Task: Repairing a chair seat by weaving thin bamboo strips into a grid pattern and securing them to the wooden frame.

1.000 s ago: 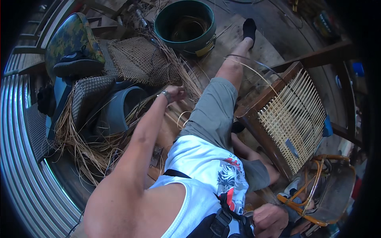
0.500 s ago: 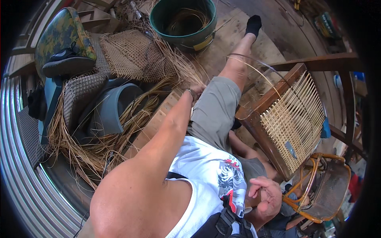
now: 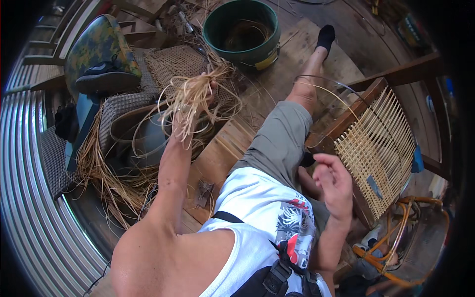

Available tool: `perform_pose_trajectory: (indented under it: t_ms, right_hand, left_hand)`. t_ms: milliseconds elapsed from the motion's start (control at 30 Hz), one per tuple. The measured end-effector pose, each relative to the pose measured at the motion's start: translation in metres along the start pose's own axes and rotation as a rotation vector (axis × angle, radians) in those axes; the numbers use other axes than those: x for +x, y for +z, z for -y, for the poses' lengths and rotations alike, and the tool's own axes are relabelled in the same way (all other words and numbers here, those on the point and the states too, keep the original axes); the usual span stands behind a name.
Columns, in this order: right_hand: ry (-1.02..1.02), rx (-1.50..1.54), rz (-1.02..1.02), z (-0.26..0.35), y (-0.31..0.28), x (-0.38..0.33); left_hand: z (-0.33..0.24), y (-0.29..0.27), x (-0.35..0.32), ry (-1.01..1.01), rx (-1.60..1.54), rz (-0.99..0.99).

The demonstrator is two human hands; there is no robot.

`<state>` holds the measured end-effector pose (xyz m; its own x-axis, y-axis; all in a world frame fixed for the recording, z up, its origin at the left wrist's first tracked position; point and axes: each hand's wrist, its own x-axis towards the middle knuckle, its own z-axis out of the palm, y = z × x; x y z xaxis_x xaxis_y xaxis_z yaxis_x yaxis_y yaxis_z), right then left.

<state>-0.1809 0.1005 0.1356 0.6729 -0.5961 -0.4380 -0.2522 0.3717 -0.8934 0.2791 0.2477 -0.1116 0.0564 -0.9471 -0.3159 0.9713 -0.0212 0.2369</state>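
My left hand [image 3: 212, 87] is raised at the left, closed round a loose bundle of pale cane strands [image 3: 190, 96] whose curling ends hang over my wrist and cover most of the hand. In front of my body on the right, my right hand [image 3: 336, 185] is empty, its fingers loosely bent and apart. Just beyond it stands a brown wooden chair frame [image 3: 342, 123] with a partly woven cane panel [image 3: 376, 148]. One light strand and one dark strand arch out of the panel over my outstretched leg. A small blue piece [image 3: 374, 186] lies on the weave.
A green bucket [image 3: 269, 27] with coiled strands inside stands at the far middle. To the left are a dark shoe [image 3: 108, 79] on a camouflage-patterned seat, woven cane sheets [image 3: 178, 64] and a heap of long strands [image 3: 106, 193]. A bentwood chair [image 3: 386, 262] is at lower right.
My left hand has come up and left from beside my thigh, now holding the bundle of strands in view. My right hand has risen forward toward the chair frame.
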Motion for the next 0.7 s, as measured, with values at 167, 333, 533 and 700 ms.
perform_pose_trajectory:
  t_ms: [167,333,533,700]
  right_hand:
    - [-0.140,-0.274,-0.011,-0.022,0.024,0.040]
    - [-0.156,-0.384,0.003,-0.017,0.028,0.052]
    - [-0.086,-0.444,-0.043,-0.020,0.024,0.048]
    - [-0.102,-0.447,-0.048,-0.020,0.031,0.050]
  left_hand:
    - [0.047,0.050,0.002,0.138,0.228,-0.279]
    - [0.066,0.012,0.033,0.038,0.182,-0.375]
    - [0.112,-0.007,0.078,0.432,0.850,-1.045]
    - [0.132,0.048,0.082,0.533,0.819,-1.147]
